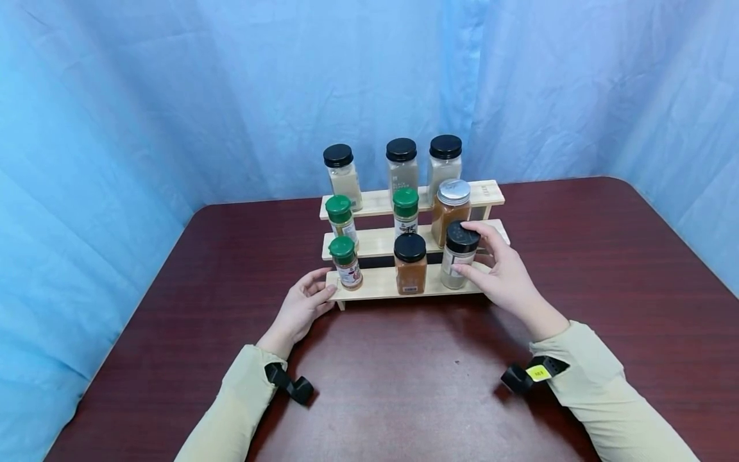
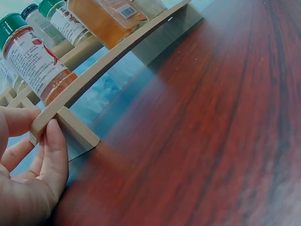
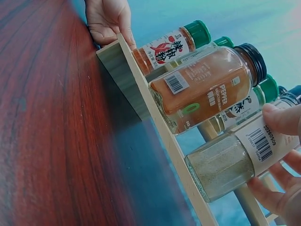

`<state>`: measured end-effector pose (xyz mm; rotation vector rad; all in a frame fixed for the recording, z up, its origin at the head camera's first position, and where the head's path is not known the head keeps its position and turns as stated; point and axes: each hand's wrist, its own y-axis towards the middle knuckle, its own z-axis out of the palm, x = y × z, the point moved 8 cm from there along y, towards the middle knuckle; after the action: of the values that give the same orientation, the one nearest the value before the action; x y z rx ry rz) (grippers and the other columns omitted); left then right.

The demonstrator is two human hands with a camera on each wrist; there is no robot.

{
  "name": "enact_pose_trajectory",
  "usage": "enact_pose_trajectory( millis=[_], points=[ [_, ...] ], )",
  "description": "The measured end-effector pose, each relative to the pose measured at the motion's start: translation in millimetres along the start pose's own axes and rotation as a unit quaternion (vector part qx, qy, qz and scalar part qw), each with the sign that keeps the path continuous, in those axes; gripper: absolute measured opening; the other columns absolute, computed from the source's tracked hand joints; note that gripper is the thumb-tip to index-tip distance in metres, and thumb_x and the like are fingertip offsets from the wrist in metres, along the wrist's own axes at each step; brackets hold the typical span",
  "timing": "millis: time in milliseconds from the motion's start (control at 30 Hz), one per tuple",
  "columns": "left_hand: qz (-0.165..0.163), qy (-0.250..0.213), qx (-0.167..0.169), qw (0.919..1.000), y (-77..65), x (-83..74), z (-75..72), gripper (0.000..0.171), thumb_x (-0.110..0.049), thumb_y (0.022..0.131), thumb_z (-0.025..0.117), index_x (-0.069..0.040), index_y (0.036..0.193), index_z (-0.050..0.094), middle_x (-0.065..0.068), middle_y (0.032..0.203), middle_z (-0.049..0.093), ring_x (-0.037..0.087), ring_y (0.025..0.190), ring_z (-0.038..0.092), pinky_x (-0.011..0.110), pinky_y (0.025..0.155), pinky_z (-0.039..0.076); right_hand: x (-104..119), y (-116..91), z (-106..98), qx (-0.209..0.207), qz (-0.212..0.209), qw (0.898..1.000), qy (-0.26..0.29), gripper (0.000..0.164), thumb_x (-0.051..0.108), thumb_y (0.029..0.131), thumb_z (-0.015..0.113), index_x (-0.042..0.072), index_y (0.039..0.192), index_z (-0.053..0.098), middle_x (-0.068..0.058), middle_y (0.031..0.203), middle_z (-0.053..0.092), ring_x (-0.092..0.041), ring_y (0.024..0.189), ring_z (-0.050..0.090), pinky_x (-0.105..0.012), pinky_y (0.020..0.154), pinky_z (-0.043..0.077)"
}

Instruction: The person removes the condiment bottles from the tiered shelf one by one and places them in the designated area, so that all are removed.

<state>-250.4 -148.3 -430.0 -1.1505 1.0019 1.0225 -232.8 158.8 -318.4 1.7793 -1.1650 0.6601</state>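
Observation:
A wooden three-tier spice rack [image 1: 378, 283] stands on the table, with spice jars on every tier. My left hand [image 1: 299, 309] pinches the left end of the lowest shelf, thumb and fingers on its edge in the left wrist view. At the other end, my right hand [image 1: 508, 273] grips a black-capped glass spice jar [image 3: 225, 162] holding pale powder, its base at the lowest shelf. Beside it stands an orange-brown pepper jar [image 1: 410, 273] with a black lid. A green-capped chili powder bottle [image 2: 35, 61] is on the same shelf, near my left hand.
Green-capped bottles [image 1: 405, 208] and a silver-lidded jar [image 1: 452, 208] occupy the middle tier. Along the top tier are black-lidded jars [image 1: 344, 179]. The dark red wooden table [image 1: 404, 378] reaches back to a blue curtain [image 1: 288, 96].

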Motion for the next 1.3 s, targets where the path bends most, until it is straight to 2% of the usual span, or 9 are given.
enact_pose_trajectory(
  millis=[267,300,400,533,667,733,900,1000,1300],
  points=[
    [0.003,0.0,-0.002,1.0,0.1,-0.1,-0.9,0.049,0.003,0.093,0.052,0.0,0.14,0.036,-0.008,0.083,0.054,0.001,0.071,0.055,0.017,0.066,0.051,2.2,-0.2,-1.9,-0.018,-0.009,1.0,-0.004,0.063,-0.007,0.079,0.071,0.006,0.134,0.043,-0.019,0.126,0.053,-0.03,0.108,0.055,-0.054,0.086,0.051],
    [0.002,0.0,-0.003,1.0,0.1,0.1,-0.8,0.049,0.003,0.093,0.052,0.0,0.14,0.036,-0.008,0.083,0.054,0.001,0.071,0.055,0.017,0.066,0.051,1.9,-0.2,-2.1,-0.019,-0.009,1.0,-0.009,0.063,-0.006,0.079,0.071,0.006,0.134,0.043,-0.018,0.126,0.054,-0.027,0.107,0.056,-0.051,0.086,0.052],
    [0.001,-0.001,-0.004,1.0,0.2,0.7,-0.8,0.049,0.003,0.094,0.052,0.0,0.14,0.036,-0.008,0.083,0.054,0.001,0.071,0.055,0.017,0.067,0.051,1.4,-0.5,-3.0,-0.02,-0.01,1.0,-0.017,0.063,-0.007,0.079,0.07,0.006,0.134,0.043,-0.016,0.125,0.054,-0.008,0.107,0.056,-0.03,0.084,0.054],
    [-0.002,-0.001,-0.006,1.0,0.6,1.5,-0.4,0.049,0.002,0.094,0.052,-0.001,0.14,0.037,-0.007,0.083,0.055,0.002,0.071,0.056,0.017,0.066,0.051,4.0,-1.1,-6.4,-0.025,-0.018,1.0,-0.006,0.063,-0.01,0.078,0.07,0.004,0.133,0.043,-0.015,0.122,0.053,0.012,0.102,0.049,-0.008,0.078,0.046],
    [-0.004,-0.002,-0.008,1.0,0.9,1.6,0.4,0.05,0.002,0.093,0.053,-0.001,0.14,0.037,-0.007,0.083,0.055,0.002,0.071,0.056,0.017,0.066,0.051,7.3,-3.9,-14.0,-0.034,-0.023,0.999,0.0,0.064,-0.013,0.077,0.068,0.003,0.133,0.042,-0.02,0.12,0.056,0.012,0.1,0.05,-0.006,0.078,0.046],
    [-0.003,-0.003,-0.009,1.0,0.7,1.0,0.6,0.05,0.002,0.093,0.052,-0.001,0.14,0.037,-0.007,0.083,0.055,0.002,0.071,0.056,0.016,0.066,0.051,8.5,-6.2,-19.0,-0.039,-0.031,0.999,-0.004,0.065,-0.014,0.077,0.068,0.002,0.133,0.042,-0.017,0.117,0.059,0.012,0.099,0.051,-0.005,0.078,0.046],
    [-0.003,-0.001,-0.01,0.9999,-0.4,-0.3,1.1,0.05,0.002,0.093,0.053,-0.001,0.14,0.037,-0.007,0.083,0.055,0.003,0.071,0.056,0.016,0.066,0.051,8.2,-12.8,-36.1,-0.056,-0.069,0.996,-0.015,0.067,-0.019,0.072,0.068,-0.001,0.132,0.042,0.017,0.11,0.057,0.01,0.093,0.055,-0.006,0.076,0.046],
    [-0.003,0.003,-0.01,0.9999,-1.0,-0.7,1.0,0.05,0.002,0.093,0.053,-0.001,0.14,0.037,-0.006,0.083,0.055,0.003,0.071,0.056,0.017,0.066,0.051,4.2,-17.0,-49.1,-0.068,-0.079,0.994,-0.026,0.069,-0.022,0.07,0.068,-0.002,0.132,0.042,0.028,0.109,0.053,0.011,0.093,0.055,-0.004,0.075,0.045],
    [-0.002,0.0,-0.01,1.0,-1.7,-0.3,0.2,0.05,0.001,0.093,0.053,-0.001,0.14,0.037,-0.007,0.083,0.055,0.002,0.071,0.056,0.016,0.066,0.051,-14.6,-23.6,-85.4,-0.094,-0.074,0.992,-0.047,0.072,-0.027,0.067,0.065,-0.009,0.13,0.037,0.024,0.113,0.049,0.011,0.101,0.052,-0.001,0.077,0.044]
  ],
)
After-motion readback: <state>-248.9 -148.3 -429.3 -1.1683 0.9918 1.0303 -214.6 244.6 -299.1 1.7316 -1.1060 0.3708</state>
